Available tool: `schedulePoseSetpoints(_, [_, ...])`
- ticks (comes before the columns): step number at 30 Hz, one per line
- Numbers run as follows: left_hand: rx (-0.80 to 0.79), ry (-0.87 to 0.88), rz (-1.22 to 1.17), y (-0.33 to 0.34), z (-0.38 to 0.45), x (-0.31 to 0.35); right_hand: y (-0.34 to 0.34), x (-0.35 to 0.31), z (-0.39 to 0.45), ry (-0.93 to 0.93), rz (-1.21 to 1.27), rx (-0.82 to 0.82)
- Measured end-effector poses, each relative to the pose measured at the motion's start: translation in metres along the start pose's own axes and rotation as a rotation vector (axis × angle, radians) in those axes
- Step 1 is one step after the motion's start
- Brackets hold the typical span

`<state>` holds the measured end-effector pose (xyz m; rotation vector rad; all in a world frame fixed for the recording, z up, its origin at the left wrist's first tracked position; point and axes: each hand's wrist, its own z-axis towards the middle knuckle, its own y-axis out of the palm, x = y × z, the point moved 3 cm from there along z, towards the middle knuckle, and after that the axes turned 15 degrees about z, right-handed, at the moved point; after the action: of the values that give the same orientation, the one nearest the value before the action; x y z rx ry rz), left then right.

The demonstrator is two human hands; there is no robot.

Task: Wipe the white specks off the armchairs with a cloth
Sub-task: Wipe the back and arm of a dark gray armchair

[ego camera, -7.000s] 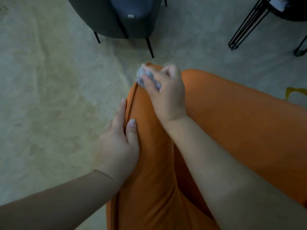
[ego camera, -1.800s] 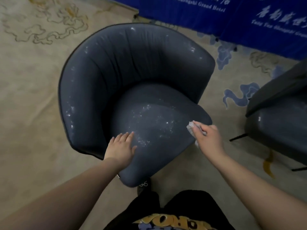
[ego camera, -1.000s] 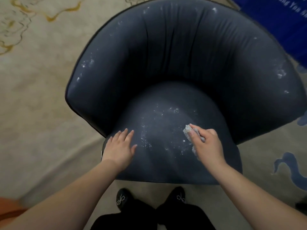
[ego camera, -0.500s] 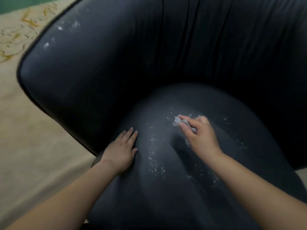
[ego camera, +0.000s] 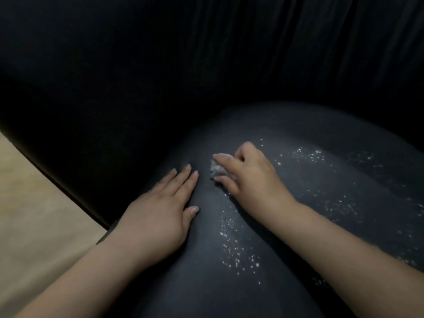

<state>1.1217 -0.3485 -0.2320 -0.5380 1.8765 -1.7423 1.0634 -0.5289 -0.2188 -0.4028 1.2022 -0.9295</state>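
**Inspector:** Report on the dark armchair [ego camera: 229, 283] seat.

**Assistant:** The right hand [ego camera: 250, 180] rests on the seat, fingers curled tight around a crumpled pale cloth [ego camera: 216, 169]. The cloth is pressed against the seat cushion, showing only at the fingertips.

**Inspector:** And the other hand?

**Assistant:** The left hand [ego camera: 160, 216] lies flat on the seat just left of the cloth, fingers straight and together, thumb out, holding nothing. Its fingertips are near the cloth but apart from it.

**Inspector:** Condition of the seat?

**Assistant:** White specks [ego camera: 238, 253] are scattered on the seat nearer the camera than the cloth, between the two forearms, and more lie right of the right hand. The chair back [ego camera: 206, 53] is dark and in shadow. Beige floor [ego camera: 27, 203] shows left of the chair.
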Motion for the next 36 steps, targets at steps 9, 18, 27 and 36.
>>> schedulePoseSetpoints(9, [-0.03,-0.017,-0.113,-0.001,0.003,-0.003,0.008,-0.002,0.01,0.089,0.168,0.096])
schedulePoseSetpoints(18, [-0.095,-0.01,-0.144,-0.005,0.008,-0.001,-0.015,0.031,0.021,0.237,0.0,0.131])
schedulePoseSetpoints(27, [-0.063,-0.039,-0.248,-0.006,0.004,-0.001,-0.036,0.037,0.006,0.318,0.025,0.185])
schedulePoseSetpoints(36, [0.034,-0.058,-0.327,-0.012,-0.015,-0.001,-0.033,0.021,-0.012,0.256,0.016,0.204])
